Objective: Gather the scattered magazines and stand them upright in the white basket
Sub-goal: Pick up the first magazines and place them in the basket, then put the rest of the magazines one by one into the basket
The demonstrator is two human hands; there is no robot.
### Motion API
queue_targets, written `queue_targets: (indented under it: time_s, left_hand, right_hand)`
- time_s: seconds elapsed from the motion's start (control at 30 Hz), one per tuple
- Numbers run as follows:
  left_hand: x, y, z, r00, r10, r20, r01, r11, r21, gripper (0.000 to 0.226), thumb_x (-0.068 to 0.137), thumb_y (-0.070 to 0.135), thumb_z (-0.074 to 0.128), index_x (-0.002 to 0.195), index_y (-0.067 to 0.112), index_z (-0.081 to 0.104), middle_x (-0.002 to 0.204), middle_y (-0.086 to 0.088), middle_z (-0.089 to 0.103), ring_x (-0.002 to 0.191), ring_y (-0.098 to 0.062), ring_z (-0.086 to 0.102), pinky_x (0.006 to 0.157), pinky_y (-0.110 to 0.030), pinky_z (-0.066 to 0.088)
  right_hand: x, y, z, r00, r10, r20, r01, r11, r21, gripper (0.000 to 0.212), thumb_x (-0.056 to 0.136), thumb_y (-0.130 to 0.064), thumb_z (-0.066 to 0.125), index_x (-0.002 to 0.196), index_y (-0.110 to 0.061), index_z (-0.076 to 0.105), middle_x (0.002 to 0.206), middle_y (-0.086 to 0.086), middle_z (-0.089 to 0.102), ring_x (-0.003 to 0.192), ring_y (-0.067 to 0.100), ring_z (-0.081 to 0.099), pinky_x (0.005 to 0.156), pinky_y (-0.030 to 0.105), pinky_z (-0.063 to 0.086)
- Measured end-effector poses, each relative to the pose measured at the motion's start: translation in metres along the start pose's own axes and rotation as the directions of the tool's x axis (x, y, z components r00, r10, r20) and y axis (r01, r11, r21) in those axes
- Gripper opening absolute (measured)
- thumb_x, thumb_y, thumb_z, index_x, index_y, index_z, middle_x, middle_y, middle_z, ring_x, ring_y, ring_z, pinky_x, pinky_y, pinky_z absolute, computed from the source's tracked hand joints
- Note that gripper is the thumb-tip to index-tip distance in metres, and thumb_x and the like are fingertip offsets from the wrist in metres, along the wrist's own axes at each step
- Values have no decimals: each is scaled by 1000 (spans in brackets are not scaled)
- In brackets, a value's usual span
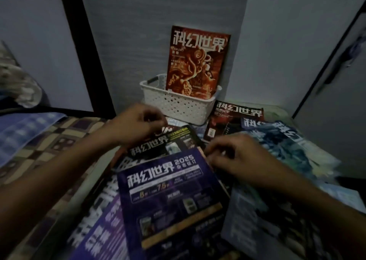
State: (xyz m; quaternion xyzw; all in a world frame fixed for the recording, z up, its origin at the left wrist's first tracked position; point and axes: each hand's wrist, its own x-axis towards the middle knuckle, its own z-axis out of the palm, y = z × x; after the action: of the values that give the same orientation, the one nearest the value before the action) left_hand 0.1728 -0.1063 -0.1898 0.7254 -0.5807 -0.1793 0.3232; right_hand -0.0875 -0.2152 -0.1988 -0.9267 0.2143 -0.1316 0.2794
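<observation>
Left hand point(138, 122) curled at top edge of black magazine point(158, 145); right hand point(235, 156) curled at purple magazine point(170, 196) right edge, grasp unclear on both. Red magazine point(198, 61) upright in white basket point(178, 105) behind.

Lower part of the red magazine point(196, 61) is hidden inside the white basket point(178, 105). Left hand point(138, 123) covers the black magazine point(158, 147) top corner. Lower-left purple magazine point(99, 230) is blurred, cut off by the bottom edge.
</observation>
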Motion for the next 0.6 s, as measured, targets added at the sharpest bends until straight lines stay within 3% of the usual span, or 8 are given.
queue_targets:
  time_s: [0.07, 0.1, 0.23, 0.37, 0.4, 0.47, 0.53, 0.6]
  left_hand:
    - [-40, 7, 3, 973, 28, 227, -74, 978, 197, 18, 92, 18, 65, 92, 34, 71, 92, 17, 71, 86, 4, 64, 75, -15, 50]
    - [-53, 9, 4, 964, 21, 264, -89, 964, 249, 15, 91, 18, 66, 94, 31, 71, 96, 17, 70, 88, 3, 63, 78, -17, 49]
    - [-81, 12, 4, 988, -99, 121, 57, 948, 312, 10, 83, 32, 74, 92, 30, 69, 92, 11, 68, 85, -10, 64, 78, -32, 53]
    - [-100, 12, 8, 969, -244, -49, 243, 887, 392, 45, 81, 45, 73, 123, 40, 60, 95, 13, 62, 79, -5, 59, 71, -27, 48]
    - [-105, 12, 11, 954, -294, -63, 299, 901, 314, 46, 80, 44, 75, 122, 40, 59, 99, 11, 62, 79, -7, 60, 69, -26, 47]
    - [-115, 11, 18, 903, -426, -50, 419, 901, -109, 35, 78, 33, 81, 105, 35, 60, 105, 6, 65, 80, -14, 68, 61, -27, 53]
    - [-125, 9, 22, 846, -522, -114, 412, 773, -482, 33, 77, 14, 81, 101, 24, 61, 105, -5, 67, 69, -15, 73, 49, -24, 54]
    - [-133, 8, 22, 789, -587, -179, 313, 636, -705, 36, 77, 2, 77, 106, 15, 61, 106, -15, 70, 62, -16, 73, 47, -24, 55]
  right_hand:
    - [-34, -15, 12, 992, -33, 118, 54, 982, -180, 13, 89, -30, 64, 98, -29, 73, 95, -16, 72, 85, -1, 62, 75, 22, 50]
    - [-47, -21, 16, 989, -54, 138, 87, 965, -248, 15, 90, -32, 60, 98, -28, 73, 98, -14, 72, 88, 2, 61, 79, 26, 50]
    - [-81, -48, 35, 973, -105, 207, 183, 896, -405, 28, 93, -43, 49, 109, -28, 65, 112, -9, 64, 103, 14, 55, 87, 32, 44]
    - [-100, -67, 52, 953, 4, 303, 154, 855, -495, 48, 94, -53, 44, 135, -29, 46, 150, -1, 39, 128, 27, 45, 101, 37, 38]
    - [-103, -69, 53, 952, 27, 305, 137, 853, -503, 51, 95, -54, 44, 139, -29, 42, 155, -1, 33, 132, 26, 42, 105, 38, 36]
    - [-105, -70, 52, 951, 54, 304, 108, 865, -490, 56, 95, -58, 43, 144, -32, 37, 160, -3, 27, 137, 24, 37, 110, 40, 31]
    - [-108, -70, 49, 948, 75, 310, 83, 880, -467, 61, 93, -62, 43, 147, -34, 34, 162, -5, 23, 139, 22, 34, 112, 38, 28]
    - [-110, -70, 49, 952, 81, 296, 67, 886, -458, 65, 91, -65, 43, 148, -36, 33, 162, -8, 23, 139, 21, 35, 112, 36, 28]
